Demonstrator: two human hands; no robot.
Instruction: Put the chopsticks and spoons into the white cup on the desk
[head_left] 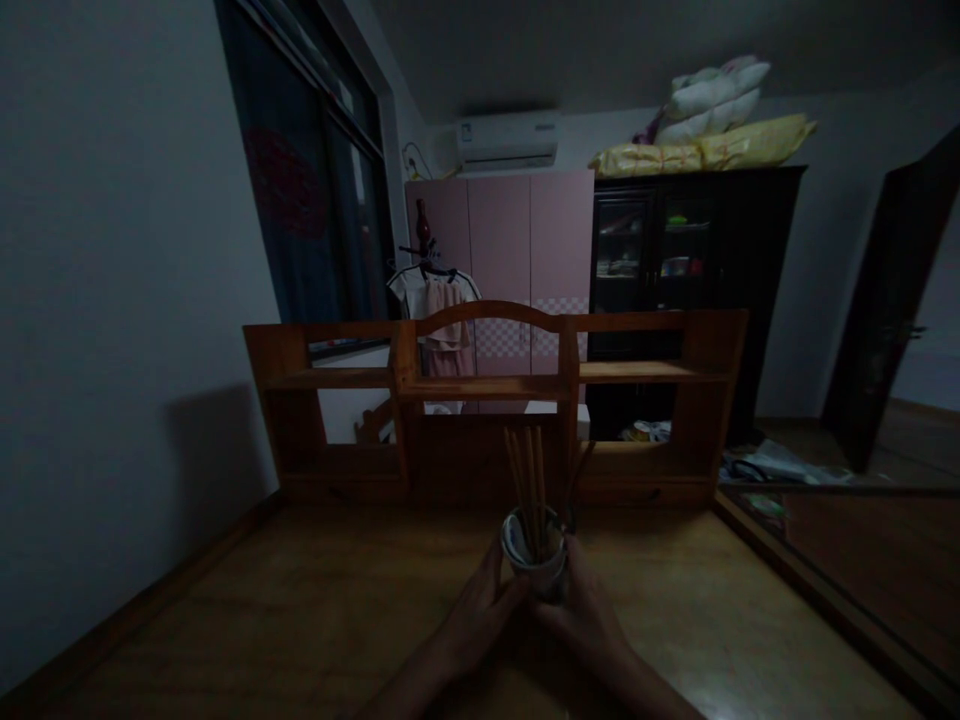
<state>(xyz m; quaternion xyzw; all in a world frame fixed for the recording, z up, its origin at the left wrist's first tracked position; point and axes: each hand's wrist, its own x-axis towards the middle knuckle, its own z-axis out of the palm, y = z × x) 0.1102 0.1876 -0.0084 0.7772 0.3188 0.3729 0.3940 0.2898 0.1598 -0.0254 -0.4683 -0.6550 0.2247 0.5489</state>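
A small cup (534, 560) stands on the wooden desk (300, 620), with several long wooden sticks (528, 480) standing upright in it. My left hand (480, 615) is wrapped round the cup's left side. Against its right side my right hand (589, 615) curls in the same way. Both forearms reach in from the bottom edge. The light is dim, and the cup's lower part is hidden by my fingers.
A low wooden shelf unit (495, 385) runs along the desk's far edge. Behind it are a pink wardrobe (517, 240), a dark glass cabinet (675, 260) with bedding on top, hanging clothes (442, 300) and a window (315, 190). A wall borders the left.
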